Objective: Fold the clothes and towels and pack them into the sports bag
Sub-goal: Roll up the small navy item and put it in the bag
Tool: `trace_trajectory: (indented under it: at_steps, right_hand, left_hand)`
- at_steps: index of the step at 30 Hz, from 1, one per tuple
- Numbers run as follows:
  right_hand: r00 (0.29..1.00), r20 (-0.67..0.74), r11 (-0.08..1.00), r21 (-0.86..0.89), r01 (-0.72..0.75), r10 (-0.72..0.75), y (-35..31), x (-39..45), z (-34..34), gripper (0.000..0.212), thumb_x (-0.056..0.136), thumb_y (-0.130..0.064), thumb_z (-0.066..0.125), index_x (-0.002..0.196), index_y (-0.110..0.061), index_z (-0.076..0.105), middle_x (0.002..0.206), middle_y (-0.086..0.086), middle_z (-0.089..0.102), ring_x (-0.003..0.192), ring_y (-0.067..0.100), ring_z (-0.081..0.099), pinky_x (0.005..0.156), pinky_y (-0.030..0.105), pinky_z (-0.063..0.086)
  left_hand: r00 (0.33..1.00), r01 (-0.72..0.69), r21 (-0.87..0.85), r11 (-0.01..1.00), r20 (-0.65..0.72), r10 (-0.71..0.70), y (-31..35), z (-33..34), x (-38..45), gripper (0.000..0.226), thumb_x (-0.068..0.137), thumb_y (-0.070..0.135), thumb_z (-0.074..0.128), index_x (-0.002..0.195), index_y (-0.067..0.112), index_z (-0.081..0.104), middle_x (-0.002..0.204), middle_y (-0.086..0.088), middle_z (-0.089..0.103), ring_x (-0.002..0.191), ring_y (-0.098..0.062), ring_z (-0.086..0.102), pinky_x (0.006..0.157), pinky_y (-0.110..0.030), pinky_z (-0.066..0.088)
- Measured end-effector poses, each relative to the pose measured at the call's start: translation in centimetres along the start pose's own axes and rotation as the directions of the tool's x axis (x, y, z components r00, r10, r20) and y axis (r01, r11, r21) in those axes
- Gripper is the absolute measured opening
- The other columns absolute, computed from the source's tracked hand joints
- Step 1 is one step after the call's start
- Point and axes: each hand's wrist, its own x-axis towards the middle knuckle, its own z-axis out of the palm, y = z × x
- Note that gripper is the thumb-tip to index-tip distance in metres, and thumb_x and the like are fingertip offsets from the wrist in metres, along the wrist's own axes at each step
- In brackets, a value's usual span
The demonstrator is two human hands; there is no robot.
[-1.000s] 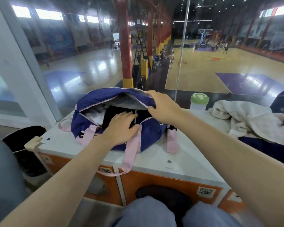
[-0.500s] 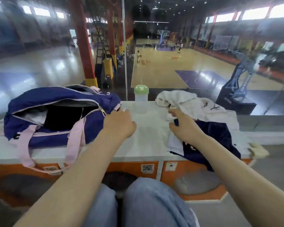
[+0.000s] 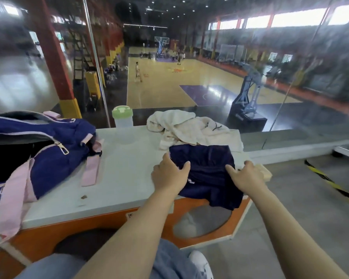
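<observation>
Courtside white counter [image 3: 127,178]: left hand [image 3: 169,176] and right hand [image 3: 245,175] each grip navy garment [image 3: 208,174].

We are losing the left part of the sports bag [image 3: 48,150] past the picture's left edge, and its dark opening is hiding whatever lies inside. The navy garment [image 3: 208,174] is covering the surface's [image 3: 125,178] near right corner and part of the cream towel [image 3: 191,129] behind it. We are not seeing the fingertips of the left hand [image 3: 169,176] or right hand [image 3: 246,176], so each grip stays unclear. The players on the court are too small to tell apart.
</observation>
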Motion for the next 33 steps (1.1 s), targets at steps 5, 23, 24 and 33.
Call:
trace_trajectory:
  at_steps: [5,23,24,33]
  right_hand:
    - [0.999,0.039,0.981,-0.195,-0.014,0.022,-0.8,0.0,-1.1,0.072,0.085,-0.076,0.038,0.079,-0.008,0.061,0.071,0.001,0.06,0.065,0.014,0.051,0.049,0.023,0.028]
    - [0.946,0.324,0.991,0.135,-0.022,-0.023,-2.0,-1.9,-2.1,0.053,0.083,-0.058,0.064,0.108,-0.012,0.065,0.091,-0.002,0.065,0.073,0.009,0.057,0.057,0.019,0.039]
    - [0.949,0.314,0.976,0.215,-0.039,-0.031,-2.0,-1.7,-1.8,0.05,0.082,-0.053,0.068,0.106,-0.009,0.066,0.09,0.0,0.067,0.078,0.013,0.061,0.065,0.025,0.048]
    - [0.981,0.091,0.981,0.106,0.16,-0.17,-6.9,-0.8,-2.5,0.027,0.075,-0.017,0.064,0.097,-0.004,0.052,0.078,0.006,0.056,0.078,0.03,0.058,0.058,0.032,0.043]
  left_hand:
    - [0.966,-0.242,0.109,0.964,-0.063,0.249,-2.5,0.2,0.5,0.081,0.081,0.059,0.058,0.146,0.022,0.026,0.142,-0.002,0.045,0.129,-0.028,0.042,0.105,-0.044,0.037]
    - [0.803,-0.589,0.208,0.781,0.266,0.534,-3.3,0.5,0.0,0.05,0.104,0.038,0.029,0.152,0.032,0.022,0.16,0.004,0.021,0.146,-0.018,0.022,0.118,-0.044,0.018]
    - [0.8,-0.593,0.222,0.774,0.276,0.534,-3.4,0.5,0.0,0.051,0.104,0.039,0.028,0.153,0.033,0.018,0.161,0.004,0.019,0.147,-0.019,0.02,0.119,-0.044,0.017]
    - [0.786,-0.619,0.342,0.707,0.273,0.555,-3.3,0.6,-0.8,0.062,0.095,0.05,0.004,0.153,0.035,0.019,0.162,0.005,0.017,0.146,-0.021,0.021,0.116,-0.053,0.004]
